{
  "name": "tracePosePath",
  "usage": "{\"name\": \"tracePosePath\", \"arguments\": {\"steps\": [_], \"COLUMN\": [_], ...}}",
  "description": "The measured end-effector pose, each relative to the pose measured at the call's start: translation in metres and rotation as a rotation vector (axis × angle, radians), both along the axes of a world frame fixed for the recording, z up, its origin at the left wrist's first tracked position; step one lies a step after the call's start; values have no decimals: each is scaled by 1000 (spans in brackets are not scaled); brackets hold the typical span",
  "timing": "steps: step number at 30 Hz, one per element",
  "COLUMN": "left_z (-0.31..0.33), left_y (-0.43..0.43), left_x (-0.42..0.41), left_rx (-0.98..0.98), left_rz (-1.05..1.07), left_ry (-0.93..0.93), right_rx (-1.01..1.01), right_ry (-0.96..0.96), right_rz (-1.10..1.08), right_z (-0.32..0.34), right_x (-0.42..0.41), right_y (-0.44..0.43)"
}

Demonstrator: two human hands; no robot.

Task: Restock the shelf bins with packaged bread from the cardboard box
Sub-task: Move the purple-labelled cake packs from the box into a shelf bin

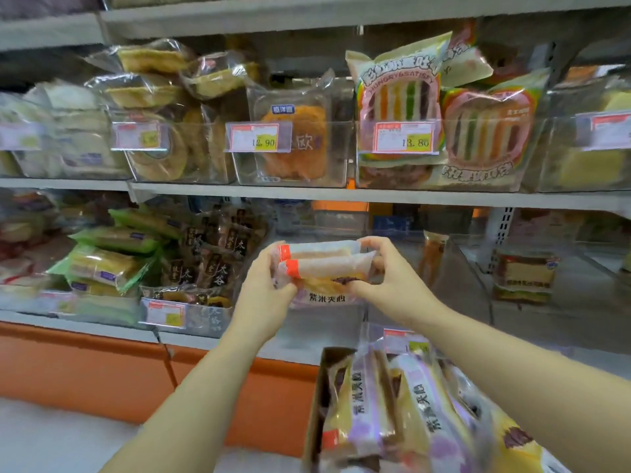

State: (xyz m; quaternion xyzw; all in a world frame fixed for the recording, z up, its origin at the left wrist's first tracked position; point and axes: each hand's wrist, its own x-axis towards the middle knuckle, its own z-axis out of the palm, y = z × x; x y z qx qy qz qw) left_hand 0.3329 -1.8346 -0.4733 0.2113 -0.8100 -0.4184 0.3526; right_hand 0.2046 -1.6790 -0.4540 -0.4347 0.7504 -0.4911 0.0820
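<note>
Head view, and we count two hands on the job. The left hand (269, 285) curls round the left end of the bread packs (321, 264), thumb in front. The right hand (386, 278) clamps the right end, fingers hooked over the top.

Two packs we can count for certain, stacked flat, each with an orange seal. A purple-printed face shows underneath, and we cannot tell whether that is a third pack or the lower one's front. Their long axis runs left to right, orange ends toward the left hand. They hang in front of the lower shelf, just before a clear bin (327, 322) and above the cardboard box (316, 414).

In that box we make out three boxed packs (413, 414) standing on edge, long axis running away from us. There may be a fourth at the right, but it is blurred. The box's bottom is cut off by the frame edge.

On the shelf above, two price tags read clearly, a 12.90 tag (254, 137) and a 13.80 tag (404, 138); the others are too smeared to read. Two rainbow-striped loaves (399, 90) stand upright behind the 13.80 tag.
</note>
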Motion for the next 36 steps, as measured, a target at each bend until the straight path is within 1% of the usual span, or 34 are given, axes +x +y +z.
{"name": "tracePosePath", "arguments": {"steps": [3, 7, 11, 12, 14, 16, 18, 21, 24, 26, 29, 31, 36], "left_z": [-17, -38, -59, -62, -67, -72, -81, -90, -88, -88, -93, -98, -102], "left_y": [-47, -93, -118, -120, -125, -126, -131, -137, -141, -142, -139, -138, -143], "left_x": [-39, -91, -131, -138, -152, -163, -173, -184, -189, -191, -196, -198, -203], "left_rx": [54, 82, 141, 149, 123, 61, -9, -84, -28, -8, -79, -102, -37], "left_rz": [14, 45, -18, -30, -71, -121, -118, -176, -257, -269, -339, -315, -184], "left_ry": [-62, -129, -286, -322, -403, -495, -551, -573, -598, -624, -596, -555, -473], "right_rx": [65, 231, 394, 413, 402, 401, 416, 394, 360, 402, 470, 500, 485], "right_ry": [85, 211, 384, 393, 349, 306, 275, 233, 183, 201, 212, 219, 215], "right_rz": [-42, -114, -210, -228, -227, -189, -188, -234, -216, -183, -163, -178, -178], "right_z": [-12, -23, -40, -42, -43, -41, -40, -40, -45, -48, -53, -57, -62], "right_x": [-37, -81, -111, -114, -120, -123, -120, -103, -83, -77, -78, -82, -89], "right_y": [-44, -88, -110, -111, -114, -114, -110, -94, -75, -68, -68, -70, -67]}}
